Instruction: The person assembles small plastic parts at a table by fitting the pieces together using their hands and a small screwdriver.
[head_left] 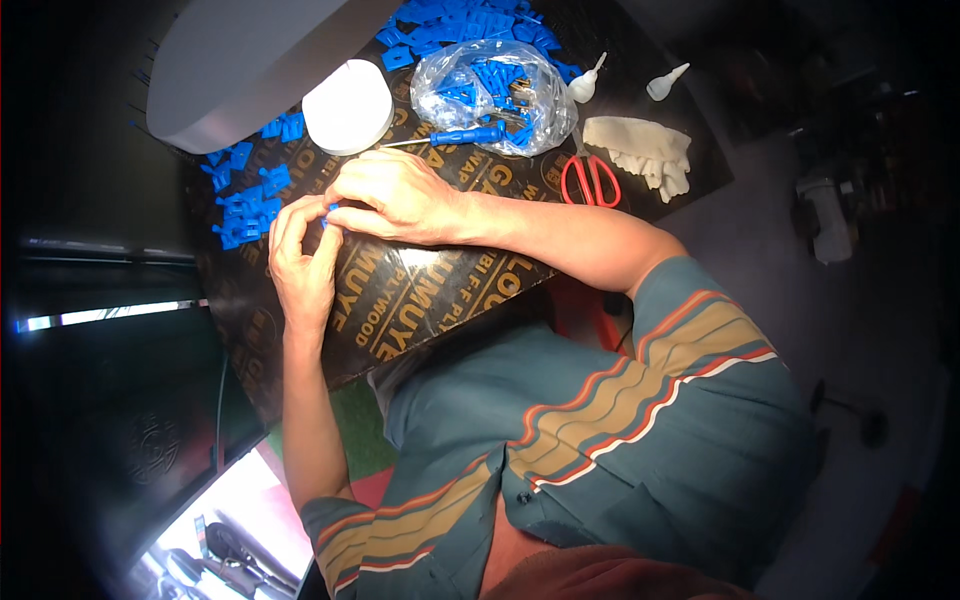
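Two bare hands seen, left hand and right hand, brought together above a black plywood board with gold lettering
Counted on the board: one screwdriver with a blue handle and thin metal shaft, one pair of red-handled scissors, two white squeeze bulbs with tapered nozzles, one upright and one tilted, one off-white knitted glove, one clear plastic bag, one white rounded disc
Loose blue plastic pieces lie in a far heap, a left-hand cluster and a small group beside the disc; too overlapped to be counted
More blue pieces and some brass-coloured bits are contained in the bag; the screwdriver is laid along its near edge, shaft pointed left
One small blue piece is held between the hands, near the board's left side; mostly covered by fingers, only slivers of bright blue shown, full shape cannot be told
Left thumb and forefinger are bent into a narrow arch, tips closed on the piece; right fingers are curled over, thumb stretched toward the same piece, their grip partly hidden
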